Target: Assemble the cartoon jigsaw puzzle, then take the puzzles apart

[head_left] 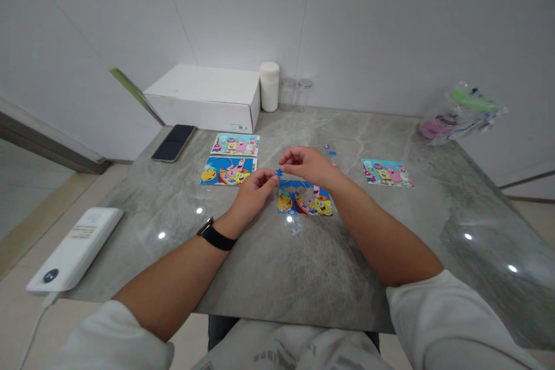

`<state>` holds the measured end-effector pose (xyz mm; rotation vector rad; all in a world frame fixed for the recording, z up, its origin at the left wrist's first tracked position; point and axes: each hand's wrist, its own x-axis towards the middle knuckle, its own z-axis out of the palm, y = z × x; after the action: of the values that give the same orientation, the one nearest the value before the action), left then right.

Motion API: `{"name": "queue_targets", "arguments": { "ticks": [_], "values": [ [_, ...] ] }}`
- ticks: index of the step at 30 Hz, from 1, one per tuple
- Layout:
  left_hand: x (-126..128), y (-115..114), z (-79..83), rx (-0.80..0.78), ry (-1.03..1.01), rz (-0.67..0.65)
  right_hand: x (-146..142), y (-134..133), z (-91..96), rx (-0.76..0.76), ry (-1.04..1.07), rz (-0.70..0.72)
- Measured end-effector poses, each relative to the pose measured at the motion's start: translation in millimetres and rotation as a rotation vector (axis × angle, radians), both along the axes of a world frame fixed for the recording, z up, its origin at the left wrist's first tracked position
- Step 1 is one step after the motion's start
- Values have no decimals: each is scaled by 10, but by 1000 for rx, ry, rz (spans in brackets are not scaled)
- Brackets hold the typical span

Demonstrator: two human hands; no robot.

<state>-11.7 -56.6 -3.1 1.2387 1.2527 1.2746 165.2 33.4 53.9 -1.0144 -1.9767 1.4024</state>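
Nearest, a white power bank [78, 248] is lying to the near left of the left grip, a white cable [34, 329] trailing from its near end. Just behind the left grip [254, 192], a black watch band [221, 238] is circling the wrist. A partly assembled jigsaw [323, 204] is lying on the grey tabletop [277, 277], just right of the left grip and below the right grip [310, 165], bare surface showing through gaps in its upper part. Both grips are standing narrow, their fingertips meeting at a small blue piece [278, 173]; I cannot tell which one is bearing it, or whether both are.

A blue cartoon card [225, 171] is lying just beyond the left grip, while a light-blue card [387, 173] is resting well to the right grip's right. Another picture card [235, 144] is lying farther beyond the left grip; loose pieces [332, 153] are sitting just beyond the right. To the left grip's far left, a phone [174, 143] is resting before a white box [199, 92]. Beyond both grips, a white bottle [269, 88] is standing beside two clear jars [287, 96].
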Motion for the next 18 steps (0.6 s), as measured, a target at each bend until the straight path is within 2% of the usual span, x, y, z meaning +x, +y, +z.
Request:
{"name": "queue_targets", "arguments": {
  "ticks": [12,18],
  "values": [
    [-15,4,6,-22,21,26,94,15,22,-77,-141,174],
    [-14,8,-28,-14,102,38,94,9,17,22,-231,179]
  ]
}}
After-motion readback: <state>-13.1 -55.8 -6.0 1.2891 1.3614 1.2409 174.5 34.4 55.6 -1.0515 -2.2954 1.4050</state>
